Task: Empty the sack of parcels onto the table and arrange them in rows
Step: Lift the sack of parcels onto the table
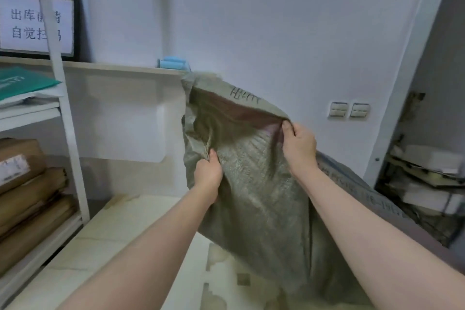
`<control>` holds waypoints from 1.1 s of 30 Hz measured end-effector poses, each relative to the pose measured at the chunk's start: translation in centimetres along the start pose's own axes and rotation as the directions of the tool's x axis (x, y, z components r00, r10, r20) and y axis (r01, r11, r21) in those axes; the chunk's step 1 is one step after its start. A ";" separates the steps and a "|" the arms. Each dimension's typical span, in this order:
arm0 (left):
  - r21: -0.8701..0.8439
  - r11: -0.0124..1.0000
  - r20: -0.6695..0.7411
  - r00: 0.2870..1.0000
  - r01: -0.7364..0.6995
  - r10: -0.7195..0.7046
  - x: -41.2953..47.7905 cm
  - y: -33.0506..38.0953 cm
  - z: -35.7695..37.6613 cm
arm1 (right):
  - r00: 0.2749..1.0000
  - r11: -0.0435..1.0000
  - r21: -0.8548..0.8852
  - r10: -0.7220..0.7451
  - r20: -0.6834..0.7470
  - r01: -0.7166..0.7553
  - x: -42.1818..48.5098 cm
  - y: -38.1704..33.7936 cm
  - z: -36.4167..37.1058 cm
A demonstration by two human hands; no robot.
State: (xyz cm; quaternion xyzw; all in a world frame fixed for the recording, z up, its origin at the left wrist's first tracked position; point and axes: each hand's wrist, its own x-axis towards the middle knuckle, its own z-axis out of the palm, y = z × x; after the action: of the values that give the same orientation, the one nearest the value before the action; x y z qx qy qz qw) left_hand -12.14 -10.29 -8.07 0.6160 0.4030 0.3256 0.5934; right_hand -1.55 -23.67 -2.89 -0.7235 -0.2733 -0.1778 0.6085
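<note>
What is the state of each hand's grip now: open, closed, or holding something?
Left grip: closed, holding a bunched fold of the green sack.
Right grip: closed, pinching the sack's upper edge.

The bench has a pale, creamy top. Near the front it has darker, patchy marks. The low end of a big grey-green sack seems to sit on the right side of the bench, while the top end is up in the air.

Just beside the bench on the left is a white rack. Brown paper parcels are piled on its low shelf. On the shelf above, a green folder lies on some white papers.

A long ledge runs along the wall. A small blue thing sits on its right end, and a framed sign stands on its left end.
</note>
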 end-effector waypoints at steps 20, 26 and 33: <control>-0.387 0.828 -0.089 0.878 0.405 -0.471 8.9 -11.6 -4.1 | 0.800 0.864 -0.473 0.157 0.580 0.174 -8.7 8.7 17.3; -0.284 0.848 -0.367 0.766 0.448 -0.528 9.1 -13.7 -1.4 | 0.771 0.905 -0.324 -0.007 0.637 0.275 -8.9 9.7 14.7; 0.205 0.897 -0.505 0.827 0.392 -0.246 7.5 -15.1 -1.1 | 0.890 0.636 -0.770 0.325 0.320 0.045 -6.9 12.9 6.0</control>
State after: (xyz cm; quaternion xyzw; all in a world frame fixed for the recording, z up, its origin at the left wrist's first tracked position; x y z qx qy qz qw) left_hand -11.32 -3.55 -23.55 0.5249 0.6768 0.2937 0.4245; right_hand 0.41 -20.43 -18.23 -0.9506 -0.2417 -0.0620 0.1845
